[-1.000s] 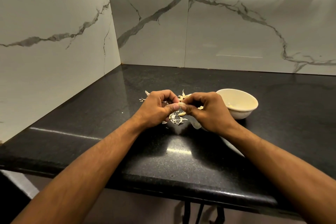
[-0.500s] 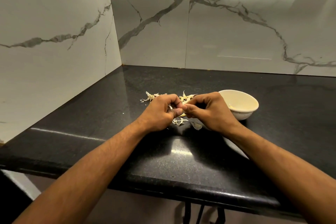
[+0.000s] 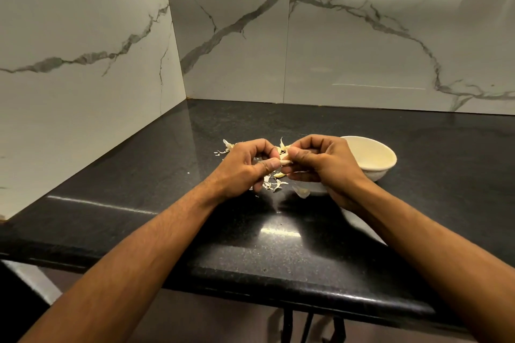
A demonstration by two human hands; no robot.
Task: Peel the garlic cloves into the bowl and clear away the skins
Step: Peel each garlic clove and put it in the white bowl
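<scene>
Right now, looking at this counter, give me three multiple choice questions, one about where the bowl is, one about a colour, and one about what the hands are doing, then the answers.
1. Where does the bowl stand relative to the hands?
A. left of the left hand
B. right of the right hand
C. at the near edge of the counter

2. What colour is the countertop?
A. white
B. wood brown
C. black, speckled

3. What are the left hand and right hand doing?
A. both pinch one garlic clove between them
B. both lie flat on the counter
C. one lifts the bowl

Answers: 1 B, the cream bowl sits just beyond the right hand's knuckles. 2 C, the surface is dark and glossy with pale flecks. 3 A, thumbs and fingertips meet on the clove above the loose skins.
</scene>
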